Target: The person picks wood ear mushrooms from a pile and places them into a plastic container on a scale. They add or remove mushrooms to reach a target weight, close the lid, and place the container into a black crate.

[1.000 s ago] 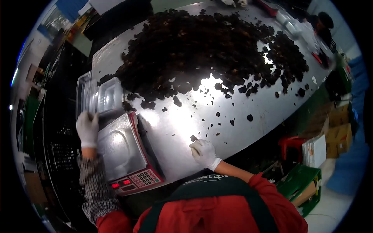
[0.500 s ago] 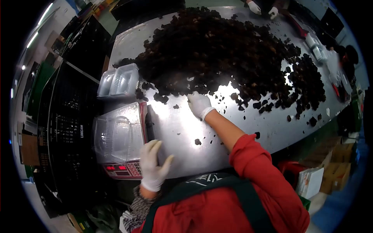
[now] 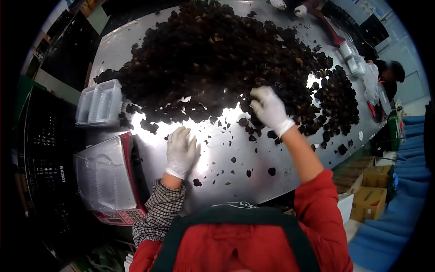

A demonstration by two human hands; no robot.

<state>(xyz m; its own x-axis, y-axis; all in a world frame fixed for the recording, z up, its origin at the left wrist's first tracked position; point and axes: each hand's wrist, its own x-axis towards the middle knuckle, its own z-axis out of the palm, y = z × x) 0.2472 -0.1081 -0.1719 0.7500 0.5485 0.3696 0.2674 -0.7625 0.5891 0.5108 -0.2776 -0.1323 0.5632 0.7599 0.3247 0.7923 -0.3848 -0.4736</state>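
A large pile of dark, ruffled pieces resembling wood ear mushrooms [image 3: 217,59] covers the far part of the metal table [image 3: 217,154]. My right hand [image 3: 270,109], in a white glove, is at the pile's near edge. Its thumb and forefinger are apart, with no piece visibly held between them. My left hand [image 3: 180,152], also gloved, is over the bare metal to the left, short of the pile. Its fingers point forward with the thumb apart, and nothing shows in it. Small loose pieces [image 3: 233,159] are scattered between and in front of my hands.
On the left, a clear plastic tray [image 3: 102,177] rests on a red-edged scale [image 3: 129,170]. Stacked clear trays [image 3: 100,103] stand behind it. A black crate [image 3: 47,167] borders the table. Another person's gloved hand [image 3: 301,11] shows at the far edge; more trays [image 3: 353,59] lie at right.
My right hand has moved right along the pile's near edge. My left hand has moved forward from beside the scale to over the table. The view has shifted right.
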